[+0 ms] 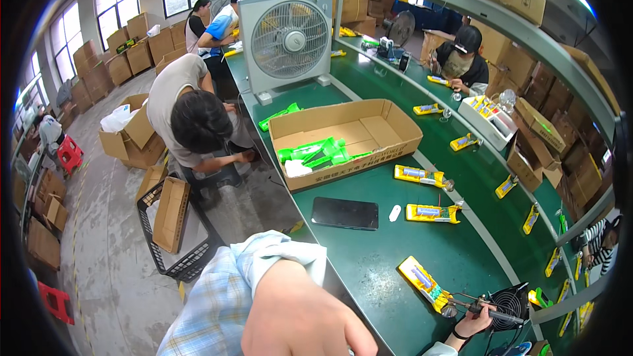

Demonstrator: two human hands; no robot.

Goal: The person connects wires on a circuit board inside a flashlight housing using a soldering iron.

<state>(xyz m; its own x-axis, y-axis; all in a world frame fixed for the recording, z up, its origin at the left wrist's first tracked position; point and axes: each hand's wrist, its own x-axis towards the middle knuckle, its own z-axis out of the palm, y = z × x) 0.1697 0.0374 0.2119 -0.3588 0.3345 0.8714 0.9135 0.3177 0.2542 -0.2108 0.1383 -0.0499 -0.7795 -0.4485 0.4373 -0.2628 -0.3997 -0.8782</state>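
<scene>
My left hand (306, 310), below a rolled blue plaid sleeve, looms close at the lower edge. Its back faces up, and its fingers run mostly out of the picture, so its grip is hidden. At the lower right, my right hand (475, 322), with a dark band at the wrist, is closed on a soldering iron (502, 315). The iron's front end points left, near the lamp end of an opened yellow flashlight (422, 280) lying on the green bench. A cylindrical cell and a green circuit board show inside that flashlight. I cannot tell whether the tip touches it.
A black fan (511, 300) stands beside the iron. Two opened yellow flashlights (432, 213), a phone (345, 213) and a cardboard tray (395, 148) of green parts lie farther up the bench (356, 257). Beyond are a grey box fan (290, 39) and several co-workers; a black crate (173, 224) is left.
</scene>
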